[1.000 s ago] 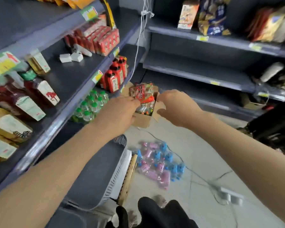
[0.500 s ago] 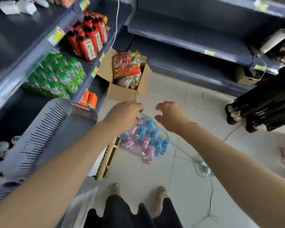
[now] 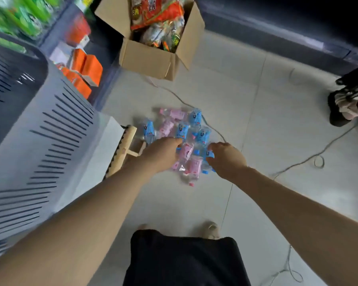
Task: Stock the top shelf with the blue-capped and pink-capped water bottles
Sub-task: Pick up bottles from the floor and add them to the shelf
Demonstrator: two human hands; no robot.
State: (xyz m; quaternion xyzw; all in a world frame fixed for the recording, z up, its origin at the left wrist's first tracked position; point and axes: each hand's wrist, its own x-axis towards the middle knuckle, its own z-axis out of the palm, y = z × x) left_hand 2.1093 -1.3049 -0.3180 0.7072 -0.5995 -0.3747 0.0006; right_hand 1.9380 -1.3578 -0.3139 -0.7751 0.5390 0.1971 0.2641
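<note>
A pile of small water bottles lies on the tiled floor, some with pink labels and caps (image 3: 167, 126), some with blue ones (image 3: 195, 117). My left hand (image 3: 160, 154) is down on the pile's near left side, fingers curled under and hidden. My right hand (image 3: 226, 159) is at the pile's near right side, its fingertips touching a blue bottle (image 3: 210, 154). Whether either hand has a grip is not visible. The top shelf is out of view.
A grey slotted basket (image 3: 50, 137) fills the left, with a wooden frame (image 3: 123, 146) leaning beside it. An open cardboard box (image 3: 149, 60) of snack bags stands beyond the pile. Orange packs (image 3: 87, 68) sit on the low shelf. A cable (image 3: 298, 164) crosses the floor. Another person's shoes (image 3: 344, 106) are at right.
The view has tipped from the shelves down to the floor. Both hands have dropped from in front of the cardboard box to the pile of bottles and now touch it.
</note>
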